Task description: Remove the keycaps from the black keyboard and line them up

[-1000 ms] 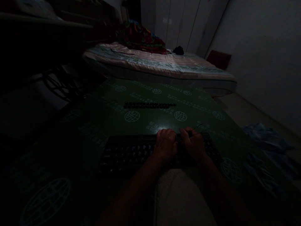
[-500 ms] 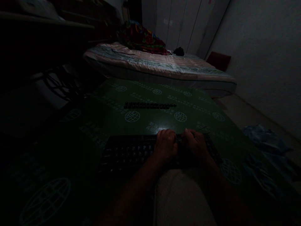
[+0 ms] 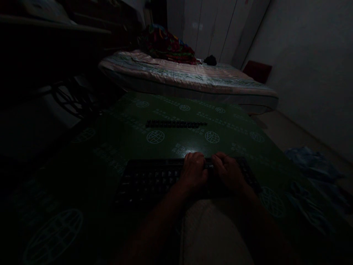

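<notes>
A black keyboard [image 3: 154, 180] lies on the green table, and both hands are over its right half. My left hand [image 3: 193, 171] is closed, its fingers curled down at the keyboard's far edge; whatever is under the fingertips is hidden. Close beside it on the right, my right hand [image 3: 228, 172] is pinched around a thin dark tool [image 3: 226, 156], of which only a sliver shows in the dim light. Beyond the keyboard, several loose black keycaps [image 3: 173, 124] lie in two rows.
The green tabletop [image 3: 182, 141] carries printed globe logos. Past its far edge is a mattress [image 3: 190, 75] with a red patterned blanket [image 3: 168, 46]. Bluish cloth [image 3: 309, 162] lies at the right. A dark sewing-machine-like stand [image 3: 74, 99] is at the left.
My right hand has turned slightly, and the thin tool that stuck out to its right now barely shows. My left hand has stayed nearly still on the keyboard.
</notes>
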### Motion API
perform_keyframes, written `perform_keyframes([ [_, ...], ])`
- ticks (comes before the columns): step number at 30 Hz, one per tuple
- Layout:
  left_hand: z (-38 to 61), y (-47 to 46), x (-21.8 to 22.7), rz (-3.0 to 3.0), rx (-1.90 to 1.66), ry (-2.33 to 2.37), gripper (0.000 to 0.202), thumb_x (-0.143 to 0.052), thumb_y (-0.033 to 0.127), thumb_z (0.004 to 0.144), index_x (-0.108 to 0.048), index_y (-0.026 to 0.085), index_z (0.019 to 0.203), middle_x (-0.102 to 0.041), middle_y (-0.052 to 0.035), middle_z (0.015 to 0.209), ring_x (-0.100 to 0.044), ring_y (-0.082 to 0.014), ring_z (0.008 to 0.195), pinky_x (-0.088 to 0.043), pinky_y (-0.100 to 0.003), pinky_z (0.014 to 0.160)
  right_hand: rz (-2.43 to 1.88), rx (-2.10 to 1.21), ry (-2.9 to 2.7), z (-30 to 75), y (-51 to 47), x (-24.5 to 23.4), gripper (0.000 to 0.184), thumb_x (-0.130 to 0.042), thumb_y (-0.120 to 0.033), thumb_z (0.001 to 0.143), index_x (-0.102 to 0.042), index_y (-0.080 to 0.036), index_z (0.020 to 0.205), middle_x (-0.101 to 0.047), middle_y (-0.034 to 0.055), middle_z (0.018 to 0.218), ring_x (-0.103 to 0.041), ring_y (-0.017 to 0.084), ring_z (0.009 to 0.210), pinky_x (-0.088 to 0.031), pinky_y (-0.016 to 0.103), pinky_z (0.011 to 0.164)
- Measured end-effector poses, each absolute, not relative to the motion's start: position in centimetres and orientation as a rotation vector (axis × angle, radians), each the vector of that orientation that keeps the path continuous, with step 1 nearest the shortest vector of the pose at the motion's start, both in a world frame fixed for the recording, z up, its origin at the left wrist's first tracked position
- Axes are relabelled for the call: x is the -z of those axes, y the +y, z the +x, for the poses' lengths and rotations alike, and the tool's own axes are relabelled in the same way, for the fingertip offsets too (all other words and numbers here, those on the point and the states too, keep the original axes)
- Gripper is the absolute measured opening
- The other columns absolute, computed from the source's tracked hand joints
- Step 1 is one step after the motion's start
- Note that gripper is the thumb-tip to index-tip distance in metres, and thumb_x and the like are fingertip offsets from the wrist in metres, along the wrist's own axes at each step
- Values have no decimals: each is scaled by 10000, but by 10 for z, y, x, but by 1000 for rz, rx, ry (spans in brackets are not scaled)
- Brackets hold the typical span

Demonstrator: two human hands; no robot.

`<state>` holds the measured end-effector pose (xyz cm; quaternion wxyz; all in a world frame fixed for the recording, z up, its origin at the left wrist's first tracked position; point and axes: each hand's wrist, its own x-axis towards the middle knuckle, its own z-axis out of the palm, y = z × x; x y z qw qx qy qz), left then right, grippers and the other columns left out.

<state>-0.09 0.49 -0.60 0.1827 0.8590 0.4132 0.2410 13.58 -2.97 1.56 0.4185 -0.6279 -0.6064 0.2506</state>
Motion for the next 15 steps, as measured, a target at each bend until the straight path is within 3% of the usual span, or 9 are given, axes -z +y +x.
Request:
perform_keyframes([
  [15, 1, 4, 0, 2457, -647, 1189, 145, -504, 144, 662, -472, 180, 799, -531, -61, 899, -467, -216, 882, -361, -371, 834, -1489, -966, -1359, 149, -27, -15, 302, -460, -437, 800, -470, -178, 645, -471, -46, 440, -405, 80, 386, -297, 177, 373],
])
